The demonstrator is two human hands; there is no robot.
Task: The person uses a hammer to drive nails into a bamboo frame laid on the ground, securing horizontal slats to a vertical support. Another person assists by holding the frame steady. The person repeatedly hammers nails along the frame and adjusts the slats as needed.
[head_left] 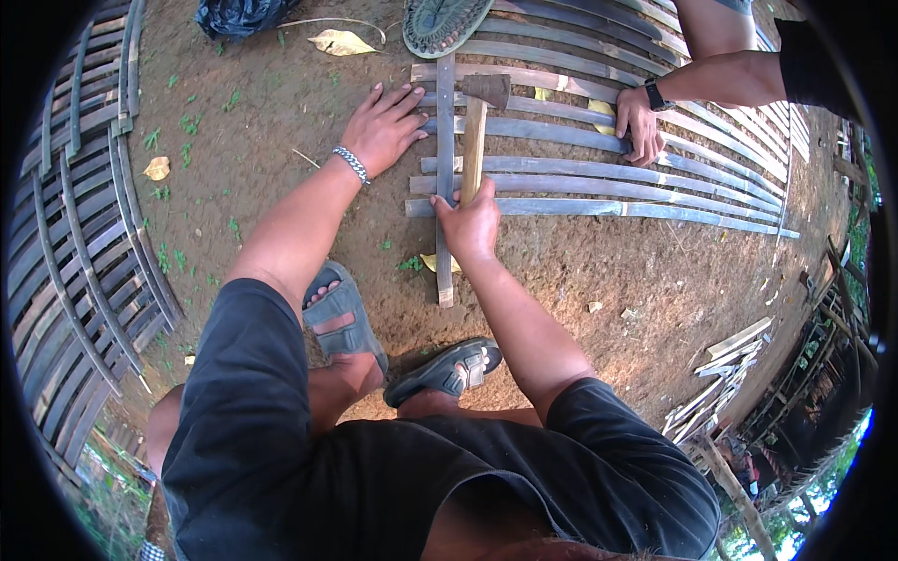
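Note:
My right hand (470,222) is closed around the wooden handle (474,154) of a hatchet with a rusty metal head (486,90). The hatchet lies over several long bamboo slats (599,208) on the ground, beside a dark cross slat (445,243) that runs across their near ends. My right thumb reaches over this cross slat. To its left, my left hand (385,131) is spread, palm down, with the fingertips at the slat ends. Another person's hand (641,126), with a black watch above it, rests on the slats at the right.
A green sandal (447,23) sits at the cross slat's far end. At the left lies another slatted bamboo panel (89,215). Split sticks (720,374) are heaped at the lower right. A black plastic bag (241,15) and a yellow leaf (340,43) lie on the dirt.

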